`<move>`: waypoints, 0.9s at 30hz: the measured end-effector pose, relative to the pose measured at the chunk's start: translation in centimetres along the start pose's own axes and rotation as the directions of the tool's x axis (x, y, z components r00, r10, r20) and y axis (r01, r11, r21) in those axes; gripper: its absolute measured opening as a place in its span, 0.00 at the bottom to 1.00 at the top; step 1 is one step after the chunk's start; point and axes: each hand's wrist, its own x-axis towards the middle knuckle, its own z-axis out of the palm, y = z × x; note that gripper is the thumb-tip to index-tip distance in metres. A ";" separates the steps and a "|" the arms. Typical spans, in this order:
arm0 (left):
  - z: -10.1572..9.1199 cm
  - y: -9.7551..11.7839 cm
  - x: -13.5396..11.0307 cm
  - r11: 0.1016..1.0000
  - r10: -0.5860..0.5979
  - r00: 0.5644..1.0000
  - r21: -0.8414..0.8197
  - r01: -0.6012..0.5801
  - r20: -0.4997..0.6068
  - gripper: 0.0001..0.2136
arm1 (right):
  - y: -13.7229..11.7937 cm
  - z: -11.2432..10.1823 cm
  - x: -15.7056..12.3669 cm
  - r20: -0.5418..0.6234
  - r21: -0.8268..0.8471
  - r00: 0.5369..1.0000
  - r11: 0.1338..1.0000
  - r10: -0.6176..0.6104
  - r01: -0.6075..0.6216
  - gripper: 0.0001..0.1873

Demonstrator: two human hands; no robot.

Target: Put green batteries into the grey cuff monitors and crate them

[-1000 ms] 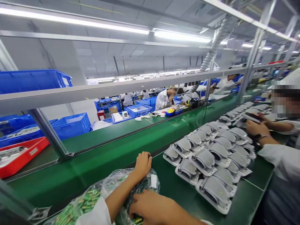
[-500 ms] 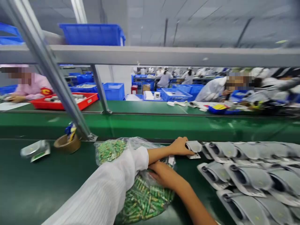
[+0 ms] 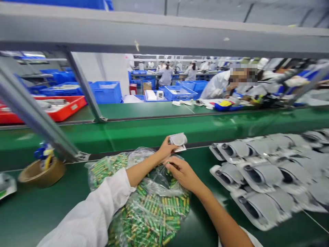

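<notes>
Head view: the left hand point(image 3: 166, 149) has its fingers closed firmly on a gray moulded unit point(image 3: 178, 139), while the right hand point(image 3: 182, 173) lies curled on a plastic bag point(image 3: 154, 185) of green batteries point(image 3: 151, 219), its grip unclear.

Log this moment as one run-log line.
left hand: holds grey device | right hand: on plastic bag of green batteries | beside: rows of matching devices

Left sleeve point(image 3: 84, 212): white long-sleeved smock cloth, loose-fitting, cuff ending at mid-forearm. Right sleeve point(image 3: 238, 238): same white cloth, showing at the lower frame edge. Left hand point(image 3: 164, 150) and right hand point(image 3: 182, 173): both bare.
</notes>
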 end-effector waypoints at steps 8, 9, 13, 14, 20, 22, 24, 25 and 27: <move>-0.2 0.9 0.3 0.987 -0.159 0.979 0.047 0.155 0.129 0.39 | 3.4 -3.9 1.0 -0.700 0.062 0.691 0.979 0.181 -0.193 0.24; -0.2 0.9 0.4 0.985 -0.171 0.977 0.029 0.169 0.126 0.38 | 3.8 -4.2 1.0 -0.722 0.074 0.664 0.976 0.194 -0.204 0.25; 0.2 1.3 0.2 0.981 -0.187 0.970 -0.013 0.191 0.154 0.36 | 4.9 -4.2 0.9 -0.750 0.091 0.628 0.973 0.206 -0.211 0.25; 0.3 1.4 0.0 0.981 -0.189 0.968 -0.020 0.195 0.168 0.36 | 5.0 -4.1 0.9 -0.748 0.075 0.632 0.972 0.202 -0.223 0.24; 0.3 1.9 -0.5 0.975 -0.194 0.949 -0.056 0.215 0.250 0.37 | 4.5 -3.7 0.6 -0.728 -0.051 0.669 0.960 0.153 -0.274 0.21; 0.2 1.9 -0.4 0.973 -0.196 0.950 -0.068 0.218 0.245 0.37 | 4.4 -3.8 0.6 -0.726 -0.061 0.672 0.960 0.146 -0.275 0.22; 0.2 1.9 -0.3 0.972 -0.197 0.951 -0.078 0.221 0.239 0.37 | 4.3 -3.8 0.6 -0.728 -0.053 0.668 0.958 0.156 -0.281 0.22; 0.2 1.8 -0.3 0.972 -0.197 0.951 -0.081 0.222 0.239 0.37 | 4.3 -3.9 0.6 -0.732 -0.039 0.661 0.958 0.166 -0.284 0.23; 0.2 1.8 -0.2 0.971 -0.203 0.949 -0.078 0.227 0.240 0.38 | 4.4 -3.9 0.6 -0.745 0.006 0.639 0.960 0.191 -0.279 0.23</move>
